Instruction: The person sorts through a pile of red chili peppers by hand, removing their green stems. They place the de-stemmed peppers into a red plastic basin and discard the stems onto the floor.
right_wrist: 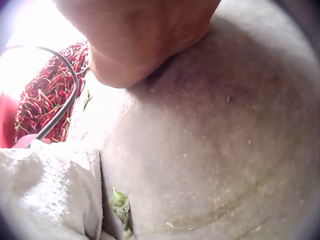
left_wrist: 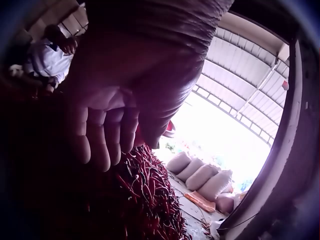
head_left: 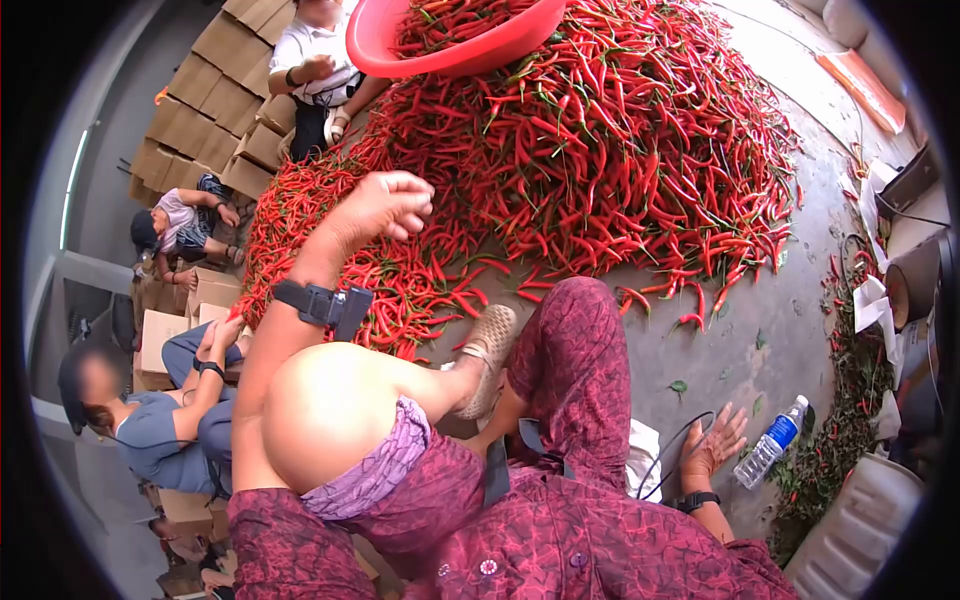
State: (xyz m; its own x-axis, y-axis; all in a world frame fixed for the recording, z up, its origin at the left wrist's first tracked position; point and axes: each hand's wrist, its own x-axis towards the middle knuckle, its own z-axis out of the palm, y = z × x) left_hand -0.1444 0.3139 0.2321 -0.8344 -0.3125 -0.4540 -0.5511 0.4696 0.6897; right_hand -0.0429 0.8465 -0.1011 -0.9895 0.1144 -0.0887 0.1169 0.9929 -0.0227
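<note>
My left hand (head_left: pixel 385 208) is raised in front of the big heap of red chili peppers (head_left: pixel 640 150), its arm across my bare knee. In the left wrist view, the fingers (left_wrist: pixel 100 142) hang loosely bent with nothing in them. Down on the concrete floor, at my right side, my right hand (head_left: pixel 712 443) rests with spread fingers. A clear water bottle (head_left: pixel 770 443) with a blue label lies beside it. The right wrist view shows only part of this hand (right_wrist: pixel 135 50) against the floor, near a white woven sack (right_wrist: pixel 55 185) and a green leaf (right_wrist: pixel 119 205).
A red basin (head_left: pixel 455 68) of chilies sits on the heap. People (head_left: pixel 165 430) sit along the left, near stacked cardboard boxes (head_left: pixel 215 90). Withered plant scraps (head_left: pixel 835 440) and a whitish plastic jug (head_left: pixel 860 530) are on the right. Full sacks (left_wrist: pixel 202 177) stand behind the heap.
</note>
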